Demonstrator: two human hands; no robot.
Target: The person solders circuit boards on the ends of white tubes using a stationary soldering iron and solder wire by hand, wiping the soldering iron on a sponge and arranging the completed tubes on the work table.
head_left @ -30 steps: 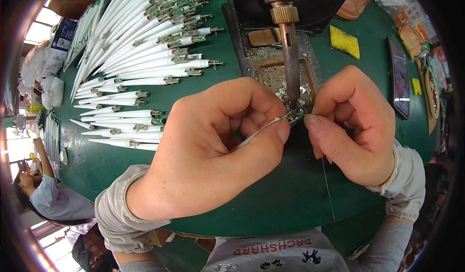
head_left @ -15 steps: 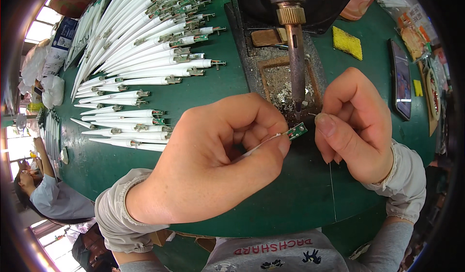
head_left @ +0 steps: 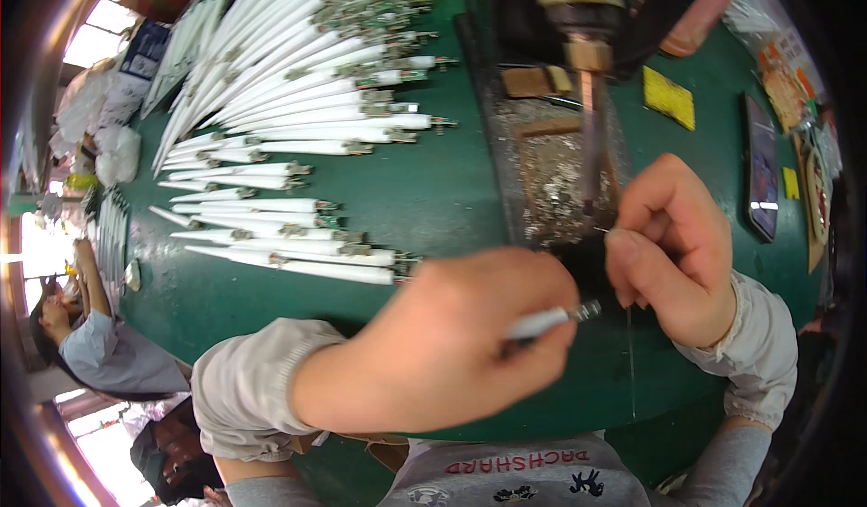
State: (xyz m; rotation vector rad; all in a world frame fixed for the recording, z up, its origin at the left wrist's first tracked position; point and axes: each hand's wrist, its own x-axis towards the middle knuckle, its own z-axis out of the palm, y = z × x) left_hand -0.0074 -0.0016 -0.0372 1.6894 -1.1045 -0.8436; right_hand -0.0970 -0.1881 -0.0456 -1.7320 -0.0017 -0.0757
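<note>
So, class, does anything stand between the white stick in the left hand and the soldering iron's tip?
Only the end of a thin wire, pinched in the right hand, pokes in just below the soldering iron's tip; otherwise nothing visible stands between it and the white stick in the left hand.

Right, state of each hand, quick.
Left hand: closed, holding a white stick.
Right hand: closed, thumb and fingers pinching a thin wire.
</note>
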